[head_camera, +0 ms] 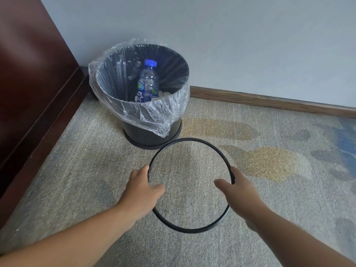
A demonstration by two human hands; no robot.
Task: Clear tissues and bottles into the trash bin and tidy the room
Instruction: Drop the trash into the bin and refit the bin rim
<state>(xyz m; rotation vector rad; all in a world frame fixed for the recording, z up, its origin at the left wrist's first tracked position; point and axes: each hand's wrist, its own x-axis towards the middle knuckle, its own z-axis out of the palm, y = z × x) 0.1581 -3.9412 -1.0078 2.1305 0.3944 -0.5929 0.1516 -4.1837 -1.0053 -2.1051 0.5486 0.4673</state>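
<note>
A person's left grip [142, 187] and right grip [238, 189] curl round opposite sides of a black ring [192, 139] held over the carpet [77, 170]. The lined trash bin [152, 135], a bottle [147, 81] already inside, stands just beyond it, slightly nearer the left.

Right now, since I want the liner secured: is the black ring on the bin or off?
Off. The left hand and right hand hold the ring in front of the bin, clear of its rim.
</note>
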